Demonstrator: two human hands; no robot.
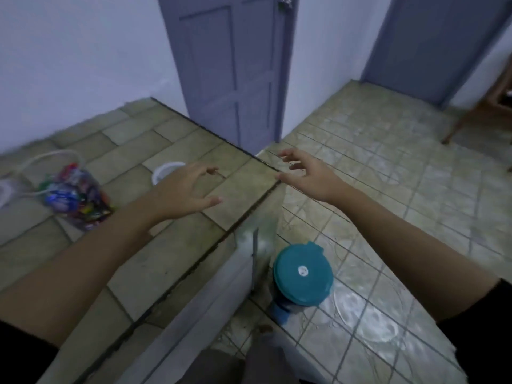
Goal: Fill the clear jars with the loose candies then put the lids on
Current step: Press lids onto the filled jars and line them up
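Observation:
A clear jar full of colourful wrapped candies stands on the tiled counter at the left, with a white handle loop arching over it. A white lid lies on the counter, partly hidden behind my left hand. That hand hovers over the counter with fingers spread and holds nothing. My right hand hovers past the counter's edge, fingers loosely spread, holding nothing. Part of another white object shows at the far left edge.
The counter ends in a dark edge running diagonally; beyond it the tiled floor lies lower. A teal-lidded bin stands on the floor beside the counter. Two grey-blue doors are behind, and a wooden chair leg is at the right.

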